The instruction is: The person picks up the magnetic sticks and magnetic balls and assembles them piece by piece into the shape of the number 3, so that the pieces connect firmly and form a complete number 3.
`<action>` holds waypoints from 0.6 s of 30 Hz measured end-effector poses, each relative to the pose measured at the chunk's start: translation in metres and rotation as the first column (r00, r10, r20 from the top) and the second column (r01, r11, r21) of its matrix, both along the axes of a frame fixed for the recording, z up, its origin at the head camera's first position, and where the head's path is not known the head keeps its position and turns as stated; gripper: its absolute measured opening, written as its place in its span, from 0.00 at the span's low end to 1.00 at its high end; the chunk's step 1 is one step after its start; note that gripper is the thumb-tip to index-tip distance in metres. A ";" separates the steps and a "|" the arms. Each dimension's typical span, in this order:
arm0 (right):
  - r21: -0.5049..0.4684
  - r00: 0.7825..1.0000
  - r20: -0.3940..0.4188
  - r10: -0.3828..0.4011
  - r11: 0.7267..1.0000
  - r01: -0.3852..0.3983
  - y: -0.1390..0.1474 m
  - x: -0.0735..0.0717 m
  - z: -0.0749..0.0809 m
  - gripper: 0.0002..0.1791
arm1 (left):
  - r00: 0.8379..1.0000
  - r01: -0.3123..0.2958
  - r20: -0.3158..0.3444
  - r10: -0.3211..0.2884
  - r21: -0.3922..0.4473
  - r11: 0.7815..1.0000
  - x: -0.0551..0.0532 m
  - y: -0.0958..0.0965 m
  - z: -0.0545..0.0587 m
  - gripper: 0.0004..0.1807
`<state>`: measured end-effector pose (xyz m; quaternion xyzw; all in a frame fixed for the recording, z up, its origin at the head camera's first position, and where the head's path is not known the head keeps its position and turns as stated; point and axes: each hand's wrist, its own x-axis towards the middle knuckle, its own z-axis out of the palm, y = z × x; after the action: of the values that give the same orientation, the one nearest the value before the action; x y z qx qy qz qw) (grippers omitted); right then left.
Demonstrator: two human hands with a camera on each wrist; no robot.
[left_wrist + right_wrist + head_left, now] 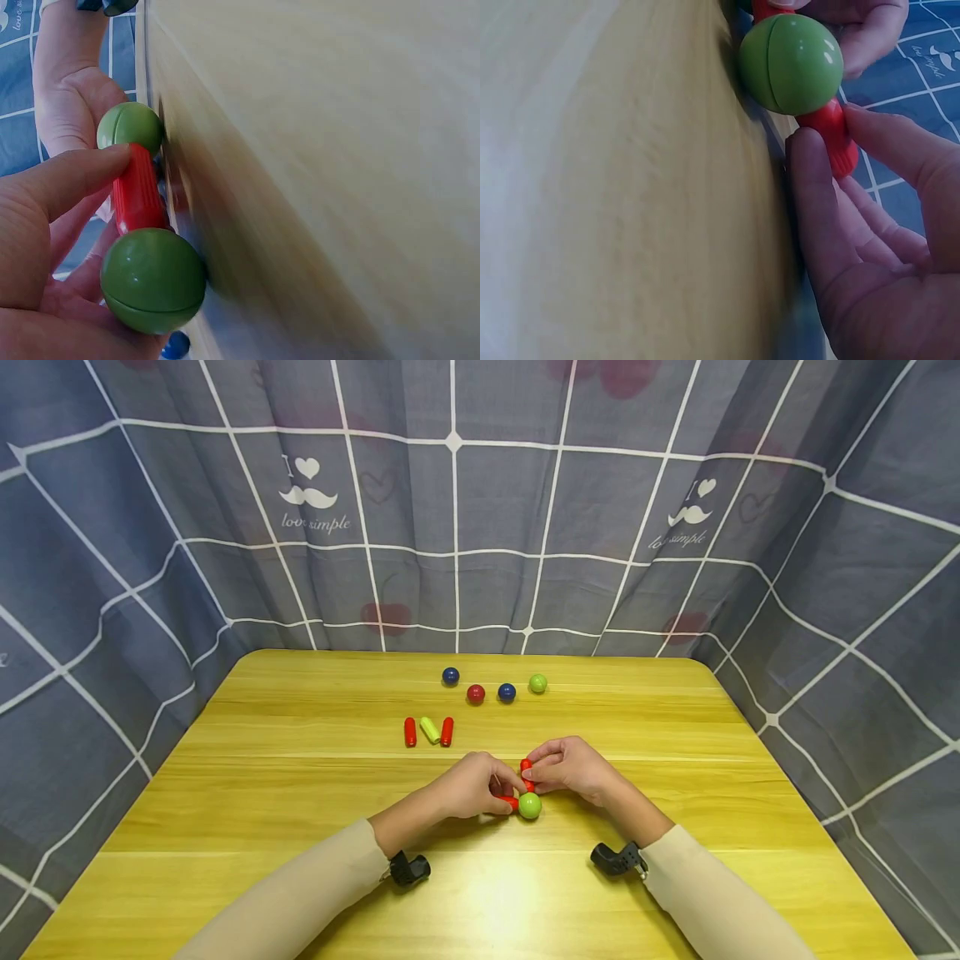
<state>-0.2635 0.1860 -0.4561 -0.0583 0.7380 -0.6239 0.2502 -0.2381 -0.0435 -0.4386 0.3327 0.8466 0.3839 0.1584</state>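
While left hand pinches rod at ball's 9 o'clock, right hand pinches second rod at 12 | likely light, stiff, slick | hold rods

"I", a white heart, a moustache and "love simple", twice on the curtain

A curtained-off spot, home or studio unclear: grid-patterned curtain hangs around a wood-grain table.

A white-gridded, blue-grey curtain hangs behind the wooden table.
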 end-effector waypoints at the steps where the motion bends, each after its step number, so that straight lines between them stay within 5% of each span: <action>1: -0.005 1.000 -0.001 -0.004 1.000 0.004 0.000 0.000 -0.001 0.20 | 1.000 0.005 -0.005 -0.005 0.003 1.000 0.000 0.001 0.000 0.13; 18: -0.036 0.999 -0.034 -0.038 0.999 0.037 0.008 0.003 -0.002 0.23 | 1.000 -0.016 -0.014 0.017 0.022 1.000 0.000 0.013 -0.004 0.10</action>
<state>-0.2604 0.1939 -0.4582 -0.0597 0.7321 -0.6404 0.2243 -0.2384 -0.0302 -0.4425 0.3302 0.8462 0.3920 0.1455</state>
